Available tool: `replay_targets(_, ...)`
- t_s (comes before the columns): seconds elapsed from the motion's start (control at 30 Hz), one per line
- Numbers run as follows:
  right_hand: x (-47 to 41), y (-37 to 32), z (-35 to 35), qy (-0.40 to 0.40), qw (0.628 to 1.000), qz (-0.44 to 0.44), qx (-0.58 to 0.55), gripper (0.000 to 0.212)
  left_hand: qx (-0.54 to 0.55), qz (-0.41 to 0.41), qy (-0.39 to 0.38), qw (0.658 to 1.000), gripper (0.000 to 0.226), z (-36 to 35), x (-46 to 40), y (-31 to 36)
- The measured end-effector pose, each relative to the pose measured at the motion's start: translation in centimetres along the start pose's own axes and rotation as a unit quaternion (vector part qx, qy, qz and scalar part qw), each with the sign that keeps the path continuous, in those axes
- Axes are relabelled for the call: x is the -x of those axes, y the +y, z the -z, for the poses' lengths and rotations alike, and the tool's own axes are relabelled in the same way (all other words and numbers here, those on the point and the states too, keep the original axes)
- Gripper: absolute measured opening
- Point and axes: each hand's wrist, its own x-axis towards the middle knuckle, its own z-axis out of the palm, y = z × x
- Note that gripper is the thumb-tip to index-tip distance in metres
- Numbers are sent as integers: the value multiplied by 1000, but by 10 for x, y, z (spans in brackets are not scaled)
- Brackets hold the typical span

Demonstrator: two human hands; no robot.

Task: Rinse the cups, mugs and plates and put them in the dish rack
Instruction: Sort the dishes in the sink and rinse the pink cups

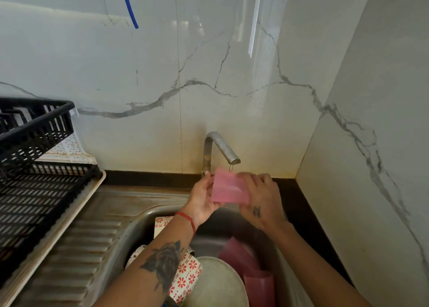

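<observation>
Both hands (232,197) curled around pink cup (228,188) under faucet (220,147)

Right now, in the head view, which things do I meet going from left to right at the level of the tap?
Dish rack → left hand → pink cup held under the tap → right hand → marble side wall.

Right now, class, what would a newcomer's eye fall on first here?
A pink cup held in both hands, left hand and right hand, just under the tap at centre. Below, the sink holds a plate, floral mugs and more pink cups. The black rack stands at left.
</observation>
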Motion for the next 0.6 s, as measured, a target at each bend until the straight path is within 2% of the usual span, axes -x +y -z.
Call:
replay_targets(0.13, -6, 10, 8, 5, 999, 35, 32, 64, 33, 28, 8, 999, 40, -7, -16, -16)
replay_targets(0.2, -9, 14, 9, -47, 999, 21, -3, 66, 56, 45, -1, 997, 37, -9, -19, -24)
replay_targets(0.33, -7, 25, 4, -165, 973, -103, -123, 82, 19, 88, 8, 996, 44, -9, -17, -31)
replay_targets(0.4, 0, 29, -1, -193, 953, -154, -174, 71, -7, 78, 16, 997, 48, -7, -14, -27)
replay_targets(0.47, 14, 34, -11, -212, 909, -209, -293, 53, -65, 51, 8, 997, 41, -5, -8, -19)
replay_targets(0.57, 33, 31, -29, -217, 763, -322, -517, 65, -241, -12, -17, 970, 39, -3, -1, -11)
replay_targets(0.6, 37, 30, -35, -213, 728, -335, -559, 71, -280, -35, -25, 959, 44, -4, 1, -9)
